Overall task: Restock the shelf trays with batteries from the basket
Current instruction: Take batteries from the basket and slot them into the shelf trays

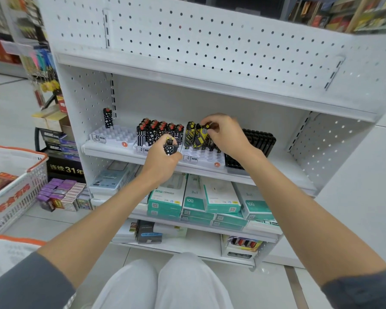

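Three white slotted trays stand on the middle shelf: a left tray [120, 139] with one black patterned battery [107, 118], a middle tray [140, 150] packed with black red-capped batteries [156, 131], and a right tray [206, 158] with yellow-black batteries [193, 134] at its back. My left hand [163, 162] grips a small bunch of black patterned batteries [170, 148] in front of the middle tray. My right hand [224, 133] pinches a dark battery [208, 126] by its top, above the yellow-black ones. The white basket [16, 192] with an orange rim sits on the floor at left.
A black slotted tray [261, 141] stands right of the white trays. Teal boxes [212, 199] fill the shelf below. Small purple and white boxes [60, 194] lie stacked on the floor beside the basket. My knees [165, 284] are close to the bottom shelf.
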Available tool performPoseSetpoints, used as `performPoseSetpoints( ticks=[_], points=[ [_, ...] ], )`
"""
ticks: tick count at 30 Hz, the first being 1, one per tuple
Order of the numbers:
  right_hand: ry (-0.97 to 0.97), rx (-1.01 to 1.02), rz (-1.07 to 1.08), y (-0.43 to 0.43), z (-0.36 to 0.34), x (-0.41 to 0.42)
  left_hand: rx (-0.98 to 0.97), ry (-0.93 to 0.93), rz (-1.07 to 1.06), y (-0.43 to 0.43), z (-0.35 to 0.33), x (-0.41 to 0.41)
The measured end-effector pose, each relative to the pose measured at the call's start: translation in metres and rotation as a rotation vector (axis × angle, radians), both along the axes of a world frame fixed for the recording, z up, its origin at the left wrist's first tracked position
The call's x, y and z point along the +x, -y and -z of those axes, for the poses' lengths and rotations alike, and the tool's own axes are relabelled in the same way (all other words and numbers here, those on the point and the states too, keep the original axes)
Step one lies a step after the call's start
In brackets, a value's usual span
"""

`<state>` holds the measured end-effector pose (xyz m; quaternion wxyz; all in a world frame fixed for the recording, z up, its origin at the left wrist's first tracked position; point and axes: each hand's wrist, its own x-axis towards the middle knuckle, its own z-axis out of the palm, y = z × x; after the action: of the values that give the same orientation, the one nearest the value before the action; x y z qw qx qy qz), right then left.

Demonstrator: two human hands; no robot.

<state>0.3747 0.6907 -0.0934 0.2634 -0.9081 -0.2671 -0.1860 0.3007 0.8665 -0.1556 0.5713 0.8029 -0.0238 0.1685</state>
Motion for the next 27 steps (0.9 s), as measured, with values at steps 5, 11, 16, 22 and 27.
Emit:
performPoseSetpoints(
  ticks=[5, 11, 16, 22, 27],
  points=[
    [0.064, -0.036, -0.041, -0.003, 0.002, 0.005, -0.021, -0.004, 0.011, 0.000, -0.001, -0.001],
    [0.072, -0.127, -0.052, -0.002, -0.005, 0.006, -0.031, 0.003, 0.004, 0.000, -0.003, -0.004],
    [0.043, -0.123, -0.049, 0.000, -0.011, 0.011, -0.034, -0.007, -0.008, -0.001, -0.004, -0.004],
    [-0.016, -0.130, -0.063, 0.004, -0.012, 0.011, -0.059, -0.015, -0.017, -0.006, -0.005, -0.005],
    [0.114, -0.131, -0.042, -0.007, -0.001, 0.009, -0.075, -0.022, -0.013, -0.004, -0.008, -0.005]
  ],
)
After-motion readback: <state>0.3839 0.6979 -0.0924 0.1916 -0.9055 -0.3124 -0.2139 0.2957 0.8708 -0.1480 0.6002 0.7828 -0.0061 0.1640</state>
